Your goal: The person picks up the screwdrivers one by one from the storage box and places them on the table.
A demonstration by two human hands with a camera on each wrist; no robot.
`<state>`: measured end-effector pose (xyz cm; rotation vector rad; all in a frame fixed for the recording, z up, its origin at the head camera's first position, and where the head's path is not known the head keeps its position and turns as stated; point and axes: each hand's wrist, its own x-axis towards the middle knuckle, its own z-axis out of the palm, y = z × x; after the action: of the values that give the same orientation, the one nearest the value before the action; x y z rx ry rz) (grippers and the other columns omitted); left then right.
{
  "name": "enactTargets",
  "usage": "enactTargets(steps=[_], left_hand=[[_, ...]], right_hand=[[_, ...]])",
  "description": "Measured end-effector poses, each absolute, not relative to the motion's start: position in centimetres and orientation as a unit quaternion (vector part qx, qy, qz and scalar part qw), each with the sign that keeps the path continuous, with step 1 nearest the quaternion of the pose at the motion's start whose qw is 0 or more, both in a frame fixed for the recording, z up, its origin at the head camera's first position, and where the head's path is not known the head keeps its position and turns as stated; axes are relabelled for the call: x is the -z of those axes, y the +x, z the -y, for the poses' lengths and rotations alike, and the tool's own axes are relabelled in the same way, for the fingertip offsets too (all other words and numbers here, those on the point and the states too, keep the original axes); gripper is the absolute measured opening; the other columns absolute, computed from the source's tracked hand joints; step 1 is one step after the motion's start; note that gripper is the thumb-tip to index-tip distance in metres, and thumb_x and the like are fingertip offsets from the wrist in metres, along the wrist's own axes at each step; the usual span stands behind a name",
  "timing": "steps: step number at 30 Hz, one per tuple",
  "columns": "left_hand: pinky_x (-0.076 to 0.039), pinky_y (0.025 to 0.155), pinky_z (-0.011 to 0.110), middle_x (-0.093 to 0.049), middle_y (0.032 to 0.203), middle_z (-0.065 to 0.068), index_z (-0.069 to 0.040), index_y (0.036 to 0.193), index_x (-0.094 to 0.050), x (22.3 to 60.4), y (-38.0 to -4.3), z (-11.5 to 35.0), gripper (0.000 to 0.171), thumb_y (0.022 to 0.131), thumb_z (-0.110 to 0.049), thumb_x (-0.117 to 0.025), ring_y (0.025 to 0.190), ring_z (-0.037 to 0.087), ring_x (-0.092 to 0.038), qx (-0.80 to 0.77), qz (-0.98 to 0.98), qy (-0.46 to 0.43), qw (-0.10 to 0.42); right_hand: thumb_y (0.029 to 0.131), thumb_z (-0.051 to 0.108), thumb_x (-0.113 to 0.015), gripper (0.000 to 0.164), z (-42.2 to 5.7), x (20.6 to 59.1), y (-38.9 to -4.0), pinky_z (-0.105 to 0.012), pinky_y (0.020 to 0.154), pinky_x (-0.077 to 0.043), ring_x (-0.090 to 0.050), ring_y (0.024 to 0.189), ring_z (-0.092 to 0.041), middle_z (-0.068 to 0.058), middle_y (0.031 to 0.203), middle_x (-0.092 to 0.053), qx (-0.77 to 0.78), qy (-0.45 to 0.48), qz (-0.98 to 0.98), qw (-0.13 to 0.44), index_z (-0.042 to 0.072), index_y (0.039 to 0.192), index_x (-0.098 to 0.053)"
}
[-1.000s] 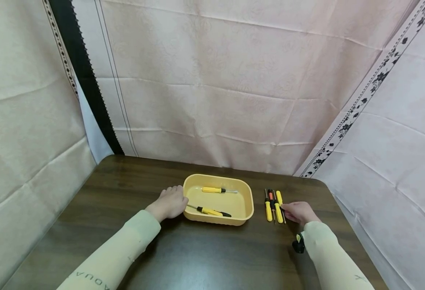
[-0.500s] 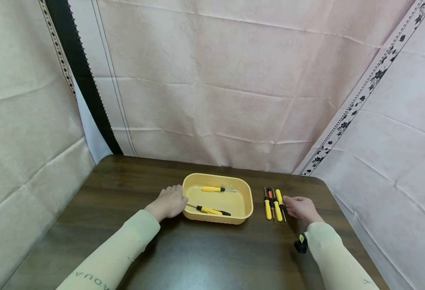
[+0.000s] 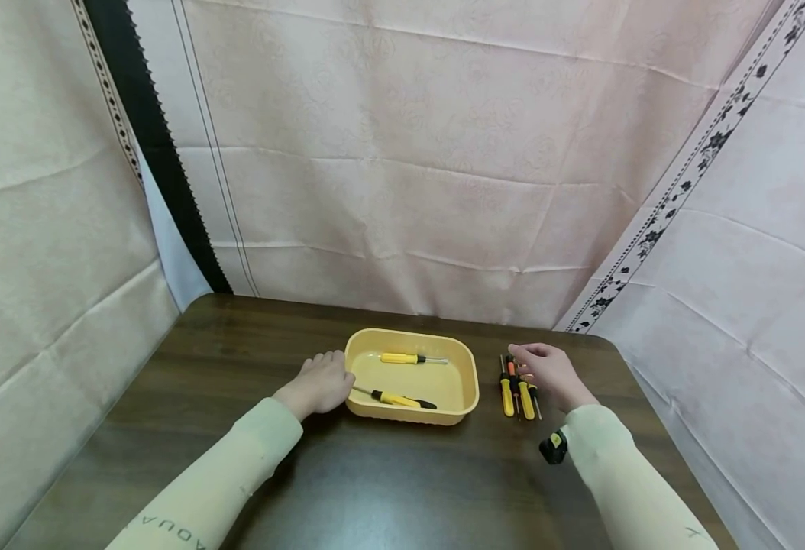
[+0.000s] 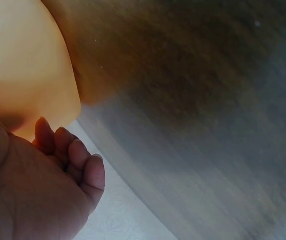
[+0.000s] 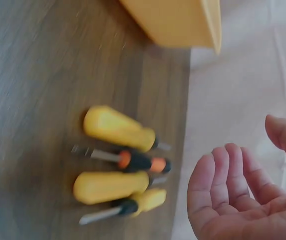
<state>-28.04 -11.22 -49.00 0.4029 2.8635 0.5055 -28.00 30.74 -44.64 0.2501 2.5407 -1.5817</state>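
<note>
Left hand (image 3: 318, 384), fingers curled, holds a rectangular yellow plastic tray (image 3: 433, 380) by its 9 o'clock rim, two yellow-black screwdrivers (image 3: 399, 358) inside; right hand (image 3: 551, 374) — fingers close together, thumb apart — hovers by four yellow, black and orange screwdrivers (image 5: 137, 162) at 3 o'clock

My head camera looks forward and down from above, the yellow, rounded-rectangular plastic tray (image 3: 412, 380) at 6 o'clock. My left wrist camera peers close past my left hand (image 4: 43, 187) to the tray's wall at 10 o'clock. My small black right wrist camera (image 3: 553, 448), turned sideways, closely faces 4 slim yellow or orange-and-black screwdrivers (image 5: 134, 161) at 7 o'clock. All 3 views share the tray.
</note>
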Motion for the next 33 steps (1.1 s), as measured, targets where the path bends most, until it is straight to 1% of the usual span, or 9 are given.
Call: enactTargets(steps=[4,8,10,17,22,25,28,31,33], left_hand=[[-0.034,0.084,0.042,-0.049,0.103,0.008,0.001,0.126,-0.046,48.9,-28.0,11.2,0.045,0.1,-0.034,-0.034,0.09,0.024,-0.043,-0.172,-0.97,0.135,0.105],[-0.034,0.084,0.041,-0.049,0.103,0.007,0.0,0.126,-0.046,48.8,-28.0,11.2,0.044,0.1,-0.034,-0.034,0.09,0.024,-0.043,-0.173,-0.97,0.135,0.106],[-0.034,0.084,0.041,-0.049,0.103,0.007,0.0,0.125,-0.046,48.9,-28.0,11.2,0.044,0.1,-0.033,-0.034,0.089,0.024,-0.043,-0.174,-0.97,0.135,0.106],[-0.034,0.084,0.041,-0.049,0.103,0.008,0.0,0.125,-0.046,48.9,-27.9,11.2,0.044,0.1,-0.033,-0.034,0.09,0.024,-0.043,-0.175,-0.97,0.136,0.104],[-0.034,0.084,0.041,-0.049,0.103,0.007,0.0,0.126,-0.046,48.9,-27.9,11.3,0.044,0.1,-0.034,-0.034,0.09,0.024,-0.043,-0.176,-0.97,0.135,0.105],[-0.033,0.084,0.041,-0.049,0.103,0.007,0.0,0.125,-0.046,49.0,-27.9,11.3,0.043,0.1,-0.034,-0.034,0.09,0.024,-0.042,-0.176,-0.969,0.133,0.107],[-0.033,0.084,0.041,-0.049,0.103,0.007,0.0,0.124,-0.047,49.0,-27.9,11.3,0.043,0.1,-0.033,-0.034,0.09,0.024,-0.042,-0.176,-0.969,0.134,0.106],[-0.034,0.084,0.042,-0.049,0.102,0.007,0.0,0.124,-0.047,49.0,-27.9,11.3,0.042,0.1,-0.033,-0.035,0.089,0.024,-0.043,-0.178,-0.969,0.136,0.104],[-0.034,0.084,0.042,-0.049,0.102,0.007,0.0,0.123,-0.047,49.0,-27.9,11.3,0.042,0.1,-0.033,-0.035,0.089,0.024,-0.042,-0.179,-0.969,0.137,0.104]], right_hand=[[0.088,0.051,-0.064,0.062,-29.2,44.1,-28.2,-0.042,0.089,-0.049,-0.06,0.105,-0.031,-0.017,0.122,-0.059,0.528,0.068,-0.844,0.07,0.003,0.126,-0.056],[0.088,0.05,-0.065,0.06,-27.8,43.5,-28.0,-0.041,0.088,-0.05,-0.061,0.103,-0.027,-0.015,0.12,-0.06,0.525,0.054,-0.846,0.075,0.005,0.126,-0.057],[0.088,0.05,-0.065,0.059,-27.0,43.3,-28.0,-0.042,0.089,-0.05,-0.061,0.103,-0.028,-0.015,0.121,-0.06,0.526,0.046,-0.846,0.078,0.005,0.126,-0.057],[0.088,0.047,-0.067,0.053,-24.5,43.0,-27.9,-0.039,0.084,-0.052,-0.062,0.103,-0.032,-0.017,0.122,-0.06,0.53,0.022,-0.843,0.084,0.007,0.122,-0.059],[0.09,0.038,-0.068,0.045,-22.4,42.5,-27.5,-0.042,0.086,-0.051,-0.061,0.105,-0.035,-0.018,0.121,-0.06,0.541,0.009,-0.835,0.099,0.005,0.12,-0.061],[0.089,0.036,-0.069,0.04,-21.5,42.9,-27.7,-0.04,0.085,-0.052,-0.062,0.103,-0.035,-0.014,0.116,-0.063,0.54,0.007,-0.836,0.101,0.007,0.116,-0.064],[0.088,0.038,-0.071,0.039,-20.7,43.7,-28.0,-0.043,0.087,-0.05,-0.062,0.101,-0.033,-0.012,0.114,-0.065,0.537,-0.008,-0.836,0.109,0.009,0.113,-0.065],[0.088,0.038,-0.07,0.039,-19.9,44.0,-27.9,-0.047,0.09,-0.048,-0.061,0.102,-0.034,-0.015,0.116,-0.063,0.534,-0.028,-0.836,0.124,0.009,0.114,-0.065],[0.088,0.038,-0.07,0.038,-19.4,44.3,-27.8,-0.048,0.09,-0.048,-0.06,0.103,-0.036,-0.016,0.116,-0.062,0.529,-0.039,-0.837,0.135,0.01,0.113,-0.065]])
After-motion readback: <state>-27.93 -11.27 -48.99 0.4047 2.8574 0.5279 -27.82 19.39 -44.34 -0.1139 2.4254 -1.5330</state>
